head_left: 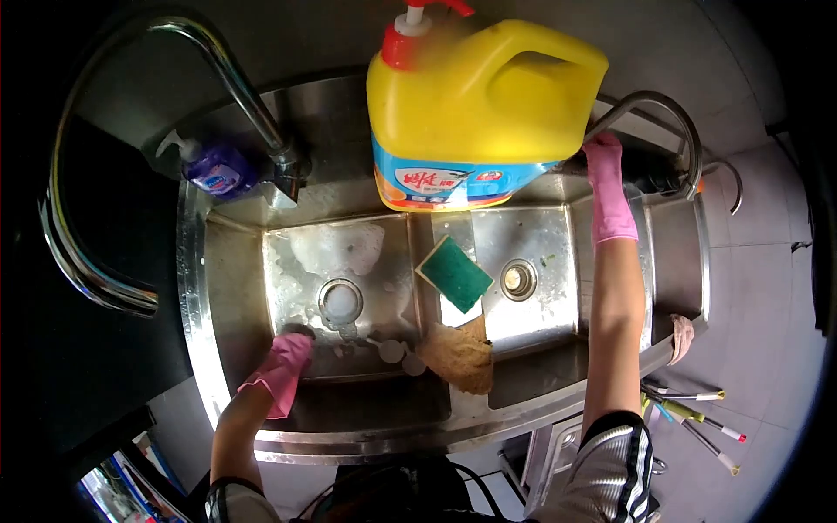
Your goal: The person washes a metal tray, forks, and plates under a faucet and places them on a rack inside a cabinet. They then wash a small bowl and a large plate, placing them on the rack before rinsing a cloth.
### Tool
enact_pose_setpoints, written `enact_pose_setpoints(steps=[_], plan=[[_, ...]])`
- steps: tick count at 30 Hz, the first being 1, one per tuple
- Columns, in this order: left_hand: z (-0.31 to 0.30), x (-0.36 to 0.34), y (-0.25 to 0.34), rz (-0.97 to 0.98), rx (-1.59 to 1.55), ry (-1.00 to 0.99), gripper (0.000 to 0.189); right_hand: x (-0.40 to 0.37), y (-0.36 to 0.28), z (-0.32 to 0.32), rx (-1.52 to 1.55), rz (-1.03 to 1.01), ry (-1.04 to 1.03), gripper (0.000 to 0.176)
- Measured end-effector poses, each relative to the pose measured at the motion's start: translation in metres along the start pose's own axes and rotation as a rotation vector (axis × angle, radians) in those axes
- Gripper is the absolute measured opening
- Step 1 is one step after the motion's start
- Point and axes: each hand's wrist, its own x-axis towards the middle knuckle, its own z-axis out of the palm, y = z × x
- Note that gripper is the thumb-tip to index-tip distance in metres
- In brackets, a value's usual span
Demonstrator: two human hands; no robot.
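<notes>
Standing at a metal sink, we have a green sponge lying askew over the divider between 2 of its basins. Beyond the sponge rises a big yellow jug with a red pump, upright and close to our view. Our gloved right hand is far to the right of the sponge and beyond it, at the jug's lower right corner and just beside a tap. Its fingers are mostly out of sight, so we cannot tell how far they close, or whether they have hold of the jug, the tap or neither.

Our gloved left hand is low in the basin to the left of the sponge and nearer to us. It looks partly curled, but we cannot tell whether it has hold of anything. Between this hand and a tan cloth, which lies just on our side of the sponge, is a small white scoop.

We judge the step in hand to be a reach with the right arm at the jug or tap. The next move, we think, calls for a sure grip there, without knocking the jug towards the sponge.
</notes>
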Motion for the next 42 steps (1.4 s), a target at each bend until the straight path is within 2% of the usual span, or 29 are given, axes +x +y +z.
enact_pose_setpoints(steps=[3, 6, 9, 10, 11, 12, 13, 14, 16, 18, 19, 20, 22, 24, 26, 27, 28, 30, 31, 34, 36, 39, 42], plan=[[0.009, -0.001, 0.002, -0.004, -0.001, 0.001, 0.067, 0.003, -0.018, 0.004, -0.256, -0.058, -0.055, 0.011], [0.013, 0.000, 0.006, -0.013, -0.010, 0.015, 0.068, -0.020, -0.054, 0.010, -0.376, 0.017, 0.026, 0.015], [0.012, -0.007, 0.009, -0.031, -0.026, 0.033, 0.069, -0.021, -0.044, -0.004, -0.280, 0.103, 0.010, 0.015], [0.011, -0.008, 0.011, -0.037, -0.032, 0.043, 0.069, -0.026, -0.036, -0.010, 0.090, 0.073, -0.049, 0.013], [0.012, -0.003, 0.011, -0.045, -0.032, 0.055, 0.069, -0.053, -0.049, -0.008, -0.091, 0.050, 0.101, 0.012], [0.010, -0.003, 0.013, -0.052, -0.026, 0.062, 0.070, -0.071, -0.050, -0.016, -0.018, 0.160, 0.127, 0.020], [0.006, -0.001, 0.015, -0.060, -0.010, 0.066, 0.070, -0.098, -0.062, -0.016, -0.011, 0.102, 0.089, 0.026], [0.007, -0.002, 0.015, -0.069, 0.008, 0.063, 0.070, -0.126, -0.073, -0.019, 0.059, 0.186, 0.079, 0.027], [0.005, -0.004, 0.017, -0.077, 0.055, 0.059, 0.071, -0.187, -0.106, -0.019, -0.169, 0.169, 0.021, 0.026], [0.003, 0.000, 0.015, -0.079, 0.062, 0.086, 0.072, -0.253, -0.171, 0.008, -0.110, 0.065, -0.046, 0.021], [-0.001, -0.001, 0.012, -0.086, 0.026, 0.114, 0.072, -0.282, -0.200, 0.023, -0.073, 0.083, -0.156, 0.022], [-0.003, -0.006, 0.009, -0.086, -0.060, 0.165, 0.072, -0.306, -0.229, 0.040, -0.039, 0.100, -0.262, 0.024], [-0.025, -0.038, -0.010, -0.072, -0.360, 0.321, 0.056, -0.330, -0.283, 0.088, -0.008, 0.217, -0.525, 0.028], [-0.060, -0.089, -0.027, 0.017, -0.595, 0.469, 0.043, -0.329, -0.322, 0.148, -0.210, 0.044, -0.659, 0.031], [-0.097, -0.164, -0.030, 0.027, -1.176, 0.498, 0.038, -0.309, -0.308, 0.214, -0.098, -0.196, -0.656, 0.032], [-0.107, -0.185, -0.030, 0.036, -1.461, 0.508, 0.035, -0.293, -0.302, 0.249, -0.110, -0.296, -0.631, 0.034], [-0.107, -0.183, -0.030, 0.132, -1.630, 0.547, 0.033, -0.276, -0.297, 0.282, -0.123, -0.393, -0.604, 0.035], [-0.101, -0.174, -0.031, 0.336, -1.949, 0.610, 0.029, -0.250, -0.282, 0.330, 0.030, -0.139, -0.814, 0.033], [-0.113, -0.205, -0.030, 0.307, -1.961, 0.634, 0.020, -0.240, -0.275, 0.349, 0.060, -0.045, -0.875, 0.032], [-0.115, -0.227, -0.030, 0.457, -2.319, 0.679, 0.023, -0.244, -0.299, 0.343, -0.143, 0.029, -0.894, 0.024], [-0.119, -0.239, -0.032, 0.540, -2.430, 0.656, 0.023, -0.248, -0.288, 0.346, -0.269, -0.044, -0.880, 0.023], [-0.128, -0.252, -0.033, 0.644, -2.509, 0.666, 0.026, -0.254, -0.276, 0.349, -0.171, -0.074, -0.861, 0.023], [-0.137, -0.249, -0.031, 0.635, -2.527, 0.710, 0.027, -0.260, -0.285, 0.343, -0.116, -0.045, -0.860, 0.024]])
